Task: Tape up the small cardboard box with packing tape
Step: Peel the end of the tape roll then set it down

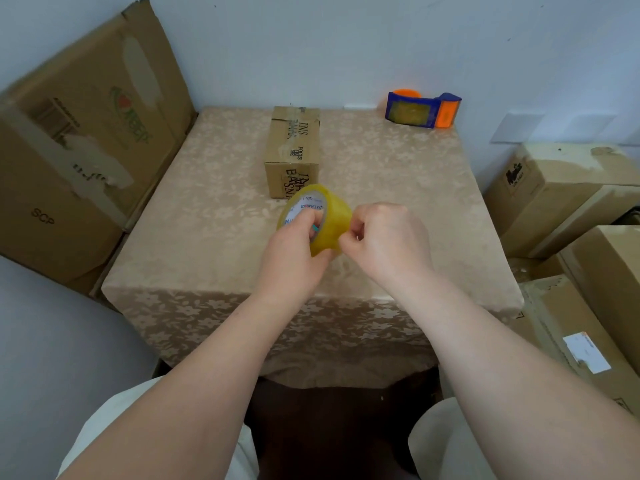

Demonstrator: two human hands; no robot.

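A small cardboard box point(292, 147) with black lettering lies lengthwise on the table, towards the back middle; old tape strips run across its top. In front of it, held above the table, is a yellowish roll of packing tape point(327, 216). My left hand point(294, 247) grips the roll with fingers through its core. My right hand point(384, 237) pinches at the roll's right rim with thumb and fingertips; whether it has the tape end, I cannot tell.
The table point(207, 209) has a beige flowered cloth. A blue and orange tape dispenser point(422, 109) stands at its back right corner. Large cardboard boxes point(79, 140) lean at the left, and more boxes point(575, 209) are stacked at the right.
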